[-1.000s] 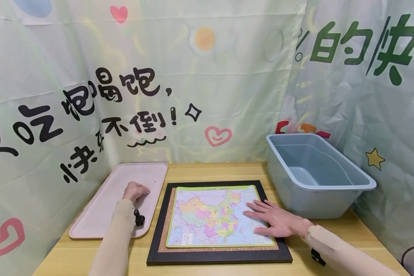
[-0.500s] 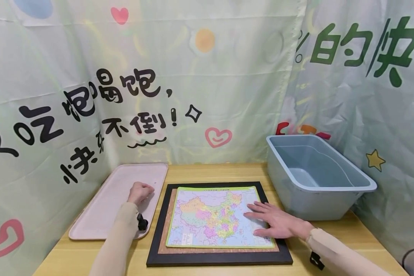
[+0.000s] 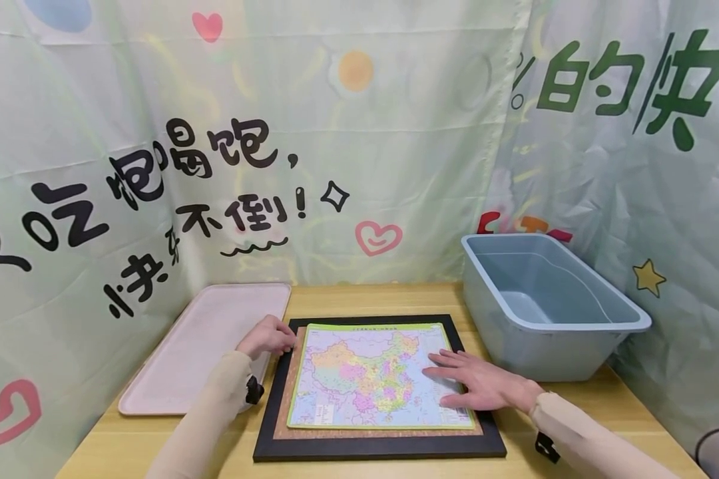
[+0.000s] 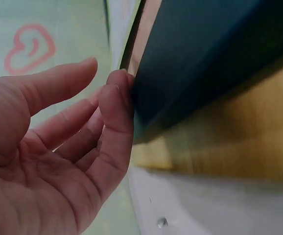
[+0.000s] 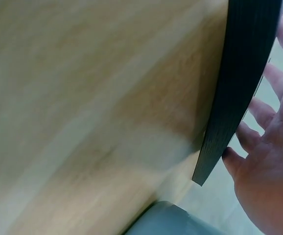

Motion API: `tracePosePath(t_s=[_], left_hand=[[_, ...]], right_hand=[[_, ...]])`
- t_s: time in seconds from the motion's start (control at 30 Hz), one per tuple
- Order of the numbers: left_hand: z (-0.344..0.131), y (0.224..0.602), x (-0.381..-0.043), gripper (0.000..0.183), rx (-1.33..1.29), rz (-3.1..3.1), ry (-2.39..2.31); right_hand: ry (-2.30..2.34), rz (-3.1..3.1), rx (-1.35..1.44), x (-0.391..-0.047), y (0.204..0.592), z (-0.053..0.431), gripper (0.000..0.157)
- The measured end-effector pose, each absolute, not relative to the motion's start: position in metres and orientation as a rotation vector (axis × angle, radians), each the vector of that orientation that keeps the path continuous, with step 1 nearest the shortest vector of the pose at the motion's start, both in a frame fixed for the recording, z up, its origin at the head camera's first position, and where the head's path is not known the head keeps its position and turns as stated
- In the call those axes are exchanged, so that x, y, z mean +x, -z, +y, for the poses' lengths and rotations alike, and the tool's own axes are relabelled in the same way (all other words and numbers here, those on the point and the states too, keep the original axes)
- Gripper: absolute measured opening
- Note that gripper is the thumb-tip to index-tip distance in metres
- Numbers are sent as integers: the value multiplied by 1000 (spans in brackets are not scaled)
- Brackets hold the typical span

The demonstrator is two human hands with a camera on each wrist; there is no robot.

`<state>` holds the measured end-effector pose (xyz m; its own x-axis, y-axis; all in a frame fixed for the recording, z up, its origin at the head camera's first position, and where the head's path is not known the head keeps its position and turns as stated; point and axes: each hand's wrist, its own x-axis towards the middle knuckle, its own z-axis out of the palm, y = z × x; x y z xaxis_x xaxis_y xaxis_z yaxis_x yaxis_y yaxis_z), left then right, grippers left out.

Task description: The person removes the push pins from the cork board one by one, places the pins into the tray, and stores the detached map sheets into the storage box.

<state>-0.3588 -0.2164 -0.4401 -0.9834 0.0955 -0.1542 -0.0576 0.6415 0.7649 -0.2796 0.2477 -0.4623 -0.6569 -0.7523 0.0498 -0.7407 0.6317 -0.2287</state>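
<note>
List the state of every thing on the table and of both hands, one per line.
Map: flat inside the frame, right hand on it.
Frame: flat on the table, left fingertips at its left edge.
Tray: flat, nothing seen on it.
Tub: upright, nothing seen inside.
Left hand: loosely bent, fingertips touching the frame, gripping nothing.
Right hand: fingers spread flat on the map.
</note>
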Motion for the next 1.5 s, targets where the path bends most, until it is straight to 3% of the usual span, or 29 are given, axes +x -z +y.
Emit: tracePosePath(t_s=[0.23,0.93,1.27,1.5], left_hand=[[-199,440,-346,5,27,2737,-1218],[-186,437,-339,19,55,2637,-1248],[-195,438,-337,45,78,2357,-1520],[-205,440,-335,51,122,2242,-1599]], right_hand=[[350,2782,-1283,-282,462,246,57],[371,2800,-1294,-282,464,249,56],[355,2826,-1290,-281,461,249,56],[372,2903,-1240,-279,456,244,52]])
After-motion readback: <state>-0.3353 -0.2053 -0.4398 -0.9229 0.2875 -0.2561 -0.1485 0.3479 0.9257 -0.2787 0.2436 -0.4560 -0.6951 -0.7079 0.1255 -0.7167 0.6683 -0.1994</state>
